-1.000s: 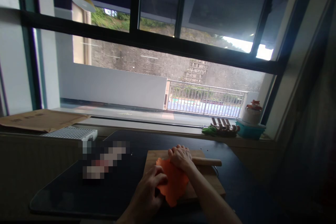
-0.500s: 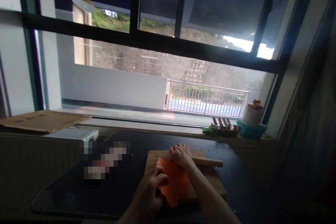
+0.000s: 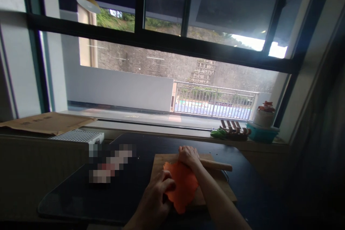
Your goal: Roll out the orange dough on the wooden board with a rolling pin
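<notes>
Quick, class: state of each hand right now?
Left hand: fingers curled at the left edge of the orange sheet; firm grip cannot be told.
Right hand: fingers bent, hand hiding the left end of the rolling pin; grip cannot be told.

"State the count, please."

"One left hand (image 3: 157, 192) and one right hand (image 3: 188, 155), two in all. One orange sheet (image 3: 184, 183), one wooden board (image 3: 158, 162), one wooden rod (image 3: 217, 165)."

"Further items?"

"One dark table (image 3: 126, 197), one teal box (image 3: 262, 133), one white tub (image 3: 264, 119), one brown paper packet (image 3: 48, 124), one pendant lamp (image 3: 88, 4)."

"Anything uncountable?"

"Yes: the blurred patch (image 3: 114, 163) on the table. Number of items under it: cannot be told."
</notes>
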The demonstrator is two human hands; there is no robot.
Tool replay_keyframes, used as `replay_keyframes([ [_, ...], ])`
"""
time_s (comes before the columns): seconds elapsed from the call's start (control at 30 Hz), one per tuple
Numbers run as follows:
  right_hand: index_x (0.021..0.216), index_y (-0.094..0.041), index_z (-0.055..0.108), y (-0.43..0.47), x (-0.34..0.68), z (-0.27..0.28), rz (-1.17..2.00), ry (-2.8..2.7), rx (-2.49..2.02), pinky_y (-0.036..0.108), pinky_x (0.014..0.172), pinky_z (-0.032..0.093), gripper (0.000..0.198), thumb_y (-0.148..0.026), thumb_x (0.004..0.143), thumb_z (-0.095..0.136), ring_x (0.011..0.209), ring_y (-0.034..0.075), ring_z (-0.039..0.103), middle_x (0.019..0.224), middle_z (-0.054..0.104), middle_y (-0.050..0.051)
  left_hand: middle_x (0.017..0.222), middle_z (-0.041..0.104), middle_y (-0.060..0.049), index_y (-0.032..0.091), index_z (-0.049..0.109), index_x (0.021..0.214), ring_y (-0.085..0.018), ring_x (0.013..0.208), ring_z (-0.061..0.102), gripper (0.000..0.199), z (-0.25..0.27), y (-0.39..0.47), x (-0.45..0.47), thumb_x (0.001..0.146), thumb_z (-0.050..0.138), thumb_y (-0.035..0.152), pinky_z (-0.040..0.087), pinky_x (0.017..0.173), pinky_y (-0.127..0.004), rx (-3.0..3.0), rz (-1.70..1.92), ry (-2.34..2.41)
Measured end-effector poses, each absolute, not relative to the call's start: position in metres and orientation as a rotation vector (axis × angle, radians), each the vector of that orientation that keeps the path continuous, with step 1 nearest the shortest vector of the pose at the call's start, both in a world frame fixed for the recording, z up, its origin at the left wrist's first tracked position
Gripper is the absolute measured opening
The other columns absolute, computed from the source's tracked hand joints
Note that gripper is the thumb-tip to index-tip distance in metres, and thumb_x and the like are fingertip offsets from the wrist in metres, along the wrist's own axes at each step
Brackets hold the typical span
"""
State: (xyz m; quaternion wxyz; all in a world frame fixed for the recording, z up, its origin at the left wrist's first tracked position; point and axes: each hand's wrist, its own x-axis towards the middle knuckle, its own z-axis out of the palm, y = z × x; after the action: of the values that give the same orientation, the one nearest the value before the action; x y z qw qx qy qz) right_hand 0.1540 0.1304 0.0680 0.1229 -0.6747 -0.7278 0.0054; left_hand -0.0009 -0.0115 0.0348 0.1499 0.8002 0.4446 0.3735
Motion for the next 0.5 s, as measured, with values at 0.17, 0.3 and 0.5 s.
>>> replay_keyframes([
  [0.17,0.098,-0.02,0.068,0.133,0.171,0.067,0.027,-2.073,-1.94,0.026,0.075,0.042,0.04,-0.03,0.099,0.029,0.096,0.019,0.064,0.102,0.071,0.007,0.129,0.062,-0.011,0.027,0.07,0.108,-0.031,0.118,0.057,0.049,0.027,-0.009,-0.007,0.065,0.059,0.006,0.044,0.101,-0.045,2.386,0.993,1.456],
  [0.3,0.088,-0.02,0.069,0.119,0.194,0.056,-0.106,-2.075,-1.886,0.027,0.081,0.041,0.038,-0.03,0.098,0.034,0.095,0.02,0.064,0.096,0.071,0.008,0.133,0.062,-0.009,0.03,0.069,0.112,-0.032,0.117,0.06,0.056,0.028,-0.013,-0.006,0.064,0.058,0.003,0.044,0.1,-0.049,2.348,0.941,1.721],
  [0.5,0.087,-0.02,0.072,0.107,0.219,0.053,-0.104,-2.031,-1.986,0.033,0.081,0.044,0.041,-0.032,0.099,0.034,0.09,0.023,0.067,0.093,0.073,0.01,0.134,0.06,-0.008,0.025,0.068,0.109,-0.025,0.118,0.061,0.048,0.035,-0.015,0.011,0.071,0.05,0.003,0.05,0.099,-0.038,2.223,1.11,1.507],
])
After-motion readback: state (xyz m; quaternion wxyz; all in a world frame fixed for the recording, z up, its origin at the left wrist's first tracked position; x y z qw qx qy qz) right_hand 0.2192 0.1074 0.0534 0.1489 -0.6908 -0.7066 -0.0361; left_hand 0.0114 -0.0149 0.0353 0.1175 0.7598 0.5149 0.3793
